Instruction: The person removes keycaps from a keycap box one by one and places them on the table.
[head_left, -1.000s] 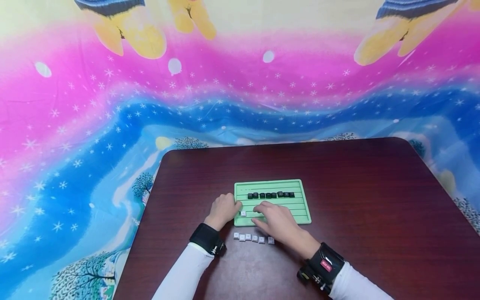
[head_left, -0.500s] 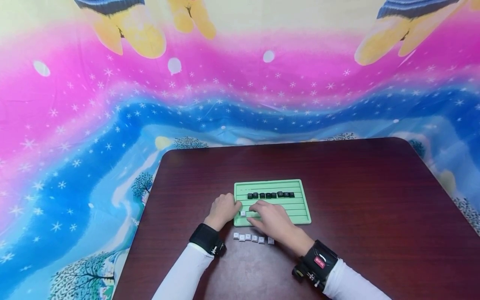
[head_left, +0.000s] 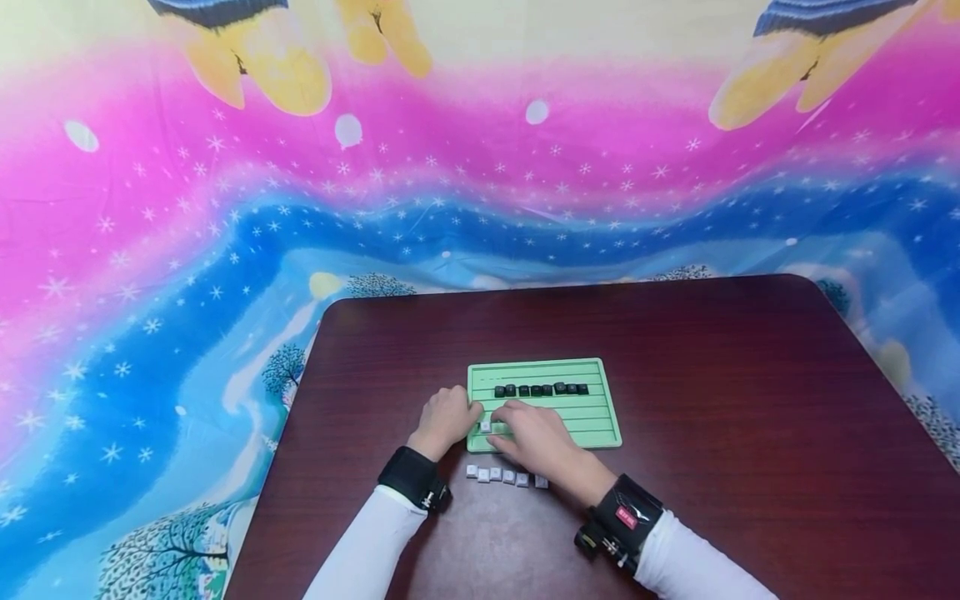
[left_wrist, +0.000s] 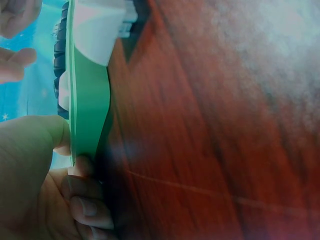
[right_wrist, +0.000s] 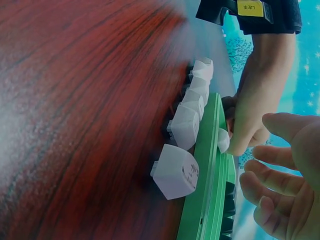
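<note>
My left hand (head_left: pixel 444 423) grips the left edge of a green ridged tray (head_left: pixel 600 412), thumb on top and fingers curled at its side in the left wrist view. A white keycap (head_left: pixel 485 427) sits on the tray near that thumb. Just right of this keycap, my right hand (head_left: pixel 542 435) hovers low over the tray. In the right wrist view its thumb and fingers (right_wrist: pixel 272 179) are spread apart with nothing between them. Several black keycaps (head_left: pixel 536 391) form a row on the tray's upper part.
Several white keycaps (head_left: pixel 497 474) stand in a line on the dark wooden table (head_left: pixel 697 350), along the tray's near side. A patterned cloth (head_left: pixel 480 167) hangs behind the table. Each wrist wears a black camera strap (head_left: pixel 408 477).
My right hand has slid left over the tray, closer to the single white keycap on it. The left hand, the tray and the keycaps stay where they were.
</note>
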